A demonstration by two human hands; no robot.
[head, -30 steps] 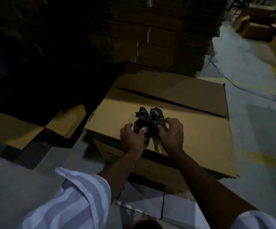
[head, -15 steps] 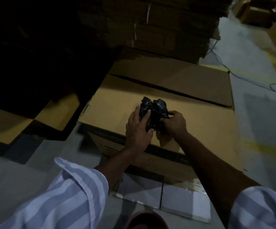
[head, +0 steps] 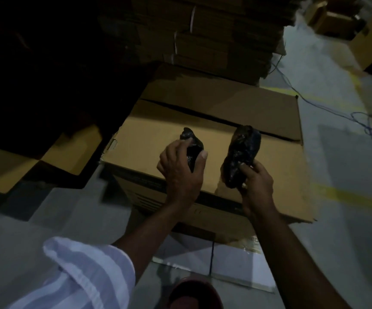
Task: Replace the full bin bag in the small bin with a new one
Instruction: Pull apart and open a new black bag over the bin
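Note:
Two crumpled black bin bags are held apart above a large cardboard box (head: 149, 134). My left hand (head: 180, 172) grips the smaller bundle (head: 191, 143). The bigger, longer bundle (head: 240, 155) sits in my right hand (head: 256, 184), pinched at its lower end and standing upright. A hand's width of bare box top shows between the two bundles. No bin is visible; a dark red rounded object (head: 194, 295) pokes in at the bottom edge, too cut off to identify.
Strapped stacks of flat cardboard (head: 214, 36) rise behind the box. Flattened cardboard sheets (head: 8, 166) lie on the floor at left, in deep shadow. A blue cable (head: 359, 121) trails across the grey floor at right, near yellow floor lines (head: 347, 195). More boxes (head: 336, 18) stand far right.
The single black clump held by both hands has come apart into two bundles. My hands have drawn away from each other, the right one carrying the larger piece to the right.

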